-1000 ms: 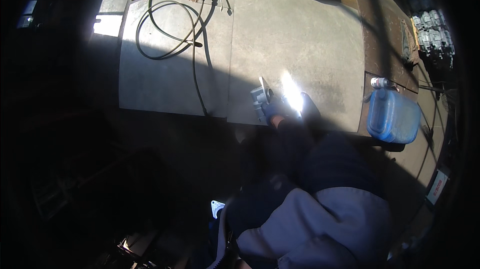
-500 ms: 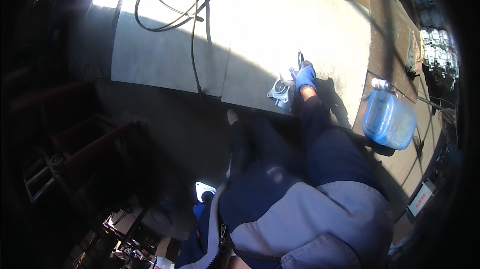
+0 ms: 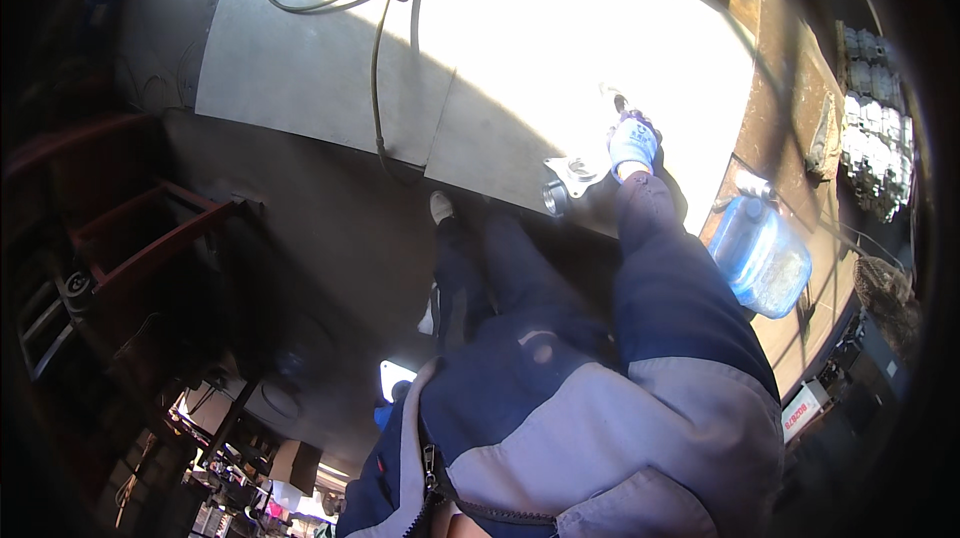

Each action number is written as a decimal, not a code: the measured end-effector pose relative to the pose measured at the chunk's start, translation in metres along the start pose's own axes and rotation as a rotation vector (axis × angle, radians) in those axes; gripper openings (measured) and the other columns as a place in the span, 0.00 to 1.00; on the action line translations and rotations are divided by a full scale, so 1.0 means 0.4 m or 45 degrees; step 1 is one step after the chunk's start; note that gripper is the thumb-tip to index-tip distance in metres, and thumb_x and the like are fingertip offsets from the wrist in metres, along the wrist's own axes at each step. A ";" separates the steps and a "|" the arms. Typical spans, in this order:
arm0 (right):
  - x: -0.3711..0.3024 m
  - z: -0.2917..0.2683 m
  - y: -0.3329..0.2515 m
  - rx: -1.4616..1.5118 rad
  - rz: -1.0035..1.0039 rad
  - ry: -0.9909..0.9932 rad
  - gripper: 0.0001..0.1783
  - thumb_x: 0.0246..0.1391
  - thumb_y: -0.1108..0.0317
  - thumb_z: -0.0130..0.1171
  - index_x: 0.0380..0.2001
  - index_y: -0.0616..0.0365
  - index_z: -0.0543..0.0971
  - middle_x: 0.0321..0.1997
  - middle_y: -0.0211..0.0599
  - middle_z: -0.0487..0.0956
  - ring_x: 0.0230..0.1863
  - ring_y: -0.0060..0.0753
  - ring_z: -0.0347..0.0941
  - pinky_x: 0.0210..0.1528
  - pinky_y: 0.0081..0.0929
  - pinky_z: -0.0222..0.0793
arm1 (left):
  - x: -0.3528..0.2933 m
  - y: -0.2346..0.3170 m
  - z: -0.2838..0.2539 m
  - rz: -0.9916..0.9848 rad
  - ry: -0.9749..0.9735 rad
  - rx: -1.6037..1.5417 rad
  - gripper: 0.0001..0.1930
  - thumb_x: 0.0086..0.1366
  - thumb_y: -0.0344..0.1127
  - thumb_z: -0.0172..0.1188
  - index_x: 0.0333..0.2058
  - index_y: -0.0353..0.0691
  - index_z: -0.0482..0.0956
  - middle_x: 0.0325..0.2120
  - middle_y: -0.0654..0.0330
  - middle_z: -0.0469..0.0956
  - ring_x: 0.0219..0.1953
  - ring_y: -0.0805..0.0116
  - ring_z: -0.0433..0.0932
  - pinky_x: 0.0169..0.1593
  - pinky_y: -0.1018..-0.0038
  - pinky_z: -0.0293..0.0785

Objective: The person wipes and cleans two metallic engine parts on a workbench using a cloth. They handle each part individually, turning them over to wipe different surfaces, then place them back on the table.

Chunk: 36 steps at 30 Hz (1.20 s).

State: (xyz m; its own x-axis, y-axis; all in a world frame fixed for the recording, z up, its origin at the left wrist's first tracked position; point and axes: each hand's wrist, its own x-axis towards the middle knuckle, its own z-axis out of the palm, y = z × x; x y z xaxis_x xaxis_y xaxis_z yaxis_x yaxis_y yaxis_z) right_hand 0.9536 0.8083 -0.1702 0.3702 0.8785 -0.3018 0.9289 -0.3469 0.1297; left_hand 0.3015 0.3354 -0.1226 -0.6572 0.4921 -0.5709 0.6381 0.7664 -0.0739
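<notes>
My right hand [image 3: 635, 143], in a blue and white glove, is closed over the sunlit table [image 3: 330, 108]. From its far side juts a slim dark tool [image 3: 621, 102]; glare hides the tip, so its kind is unclear. Left of this hand, apart from it, a grey metal flanged casting [image 3: 578, 174] lies at the table's near edge, its round opening facing out. My left hand [image 3: 383, 416] is low at my left side, mostly behind my jacket; only a bit of blue glove shows. A pale flanged metal part [image 3: 393, 375] sits right at that glove, with its fingers hidden.
A blue translucent jerrycan [image 3: 760, 258] stands right of my right arm, with a small silvery cylinder [image 3: 752, 184] behind it. A hose [image 3: 377, 88] loops over the table's left part and hangs over its edge. Red metal framing [image 3: 150, 248] is at the left.
My right hand has moved away from the casting, farther right, and turned its glove's back up. The casting now lies at a different angle. The whole view has shifted.
</notes>
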 end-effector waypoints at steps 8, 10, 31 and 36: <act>0.014 -0.008 -0.064 -0.269 -0.425 -0.408 0.19 0.55 0.58 0.50 0.49 0.45 0.76 0.53 0.35 0.75 0.57 0.37 0.68 0.58 0.44 0.58 | -0.013 -0.059 0.038 0.024 0.022 -0.037 0.14 0.54 0.42 0.64 0.27 0.35 0.80 0.26 0.47 0.80 0.31 0.46 0.79 0.35 0.59 0.75; 0.014 -0.035 -0.059 -0.332 -0.532 -0.476 0.22 0.56 0.57 0.50 0.55 0.42 0.71 0.55 0.36 0.73 0.59 0.38 0.66 0.58 0.45 0.58 | -0.020 -0.081 0.060 0.039 0.034 -0.048 0.13 0.54 0.41 0.64 0.27 0.35 0.80 0.26 0.47 0.80 0.31 0.46 0.79 0.35 0.59 0.75; -0.111 0.144 -0.039 -0.558 -0.780 -0.710 0.18 0.57 0.65 0.47 0.49 0.52 0.78 0.55 0.39 0.75 0.57 0.36 0.70 0.57 0.34 0.65 | -0.169 0.078 0.041 -0.315 -0.021 -0.302 0.14 0.53 0.41 0.62 0.27 0.33 0.81 0.28 0.43 0.80 0.34 0.46 0.79 0.37 0.60 0.75; -0.055 0.137 -0.066 -0.410 -0.611 -0.507 0.14 0.53 0.61 0.55 0.35 0.58 0.84 0.39 0.48 0.82 0.42 0.50 0.79 0.47 0.40 0.74 | -0.261 0.294 -0.114 -0.191 -0.079 0.078 0.10 0.53 0.36 0.58 0.27 0.37 0.83 0.33 0.48 0.80 0.36 0.50 0.79 0.41 0.61 0.75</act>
State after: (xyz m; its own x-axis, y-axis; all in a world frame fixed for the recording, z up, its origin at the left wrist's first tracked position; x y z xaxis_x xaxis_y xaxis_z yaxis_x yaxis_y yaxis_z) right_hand 0.9215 0.7800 -0.2186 -0.0478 0.7021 -0.7105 0.9644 0.2176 0.1501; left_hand 0.4271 0.3930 -0.0345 -0.7221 0.3466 -0.5987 0.5595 0.8016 -0.2107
